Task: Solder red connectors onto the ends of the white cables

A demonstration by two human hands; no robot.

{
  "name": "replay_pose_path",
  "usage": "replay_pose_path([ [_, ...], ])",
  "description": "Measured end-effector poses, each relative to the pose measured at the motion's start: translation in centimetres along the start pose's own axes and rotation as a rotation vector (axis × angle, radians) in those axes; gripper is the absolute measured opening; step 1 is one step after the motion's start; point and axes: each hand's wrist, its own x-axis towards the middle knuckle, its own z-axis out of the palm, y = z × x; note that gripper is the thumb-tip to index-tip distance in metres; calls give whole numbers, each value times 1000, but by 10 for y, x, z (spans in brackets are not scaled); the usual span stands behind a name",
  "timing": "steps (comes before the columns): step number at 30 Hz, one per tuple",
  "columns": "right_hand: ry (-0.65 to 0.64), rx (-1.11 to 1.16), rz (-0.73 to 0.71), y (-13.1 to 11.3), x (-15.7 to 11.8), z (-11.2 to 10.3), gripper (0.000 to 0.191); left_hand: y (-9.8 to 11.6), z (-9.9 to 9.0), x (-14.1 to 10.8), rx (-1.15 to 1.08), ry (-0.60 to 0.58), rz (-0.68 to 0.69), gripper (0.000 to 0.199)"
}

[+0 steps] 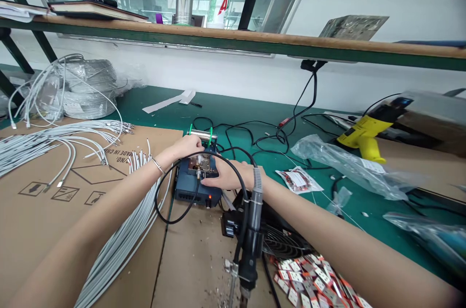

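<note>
A dark blue soldering station point(189, 195) with a lit orange light sits beyond the soldering iron. On its back end is a solder wire spool point(201, 135) with green rims. My left hand point(190, 146) is at the spool, fingers curled in; whatever they hold is hidden. My right hand point(230, 174) grips the station's right side, thumb across its top near the cable plug, other fingers partly hidden. Nearer to me, a soldering iron point(251, 235) is clamped upright, tip down, its black cable point(171, 221) looping to the station's front.
Bundled grey cables point(127, 235) lie on cardboard point(43, 240) at left, with wrapped cable coils point(89, 87) behind. A black fan point(282, 242) and a pile of small red-and-white parts point(316, 281) are under my right arm. A yellow heat gun point(367, 136) lies right, beneath a shelf point(276, 39).
</note>
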Motion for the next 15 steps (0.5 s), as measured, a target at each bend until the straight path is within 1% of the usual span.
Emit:
replay_pose_path([
  [3,2,-6,27,-1,0,1,78,0,1,1,-17,-15,-12,27],
  [10,-3,-21,38,-2,0,1,73,-3,2,3,4,-10,-33,19],
  [12,10,-28,37,-2,1,3,74,-4,2,3,5,-12,-34,17],
  [15,52,-42,22,2,5,8,76,-4,3,3,14,-11,-30,20],
])
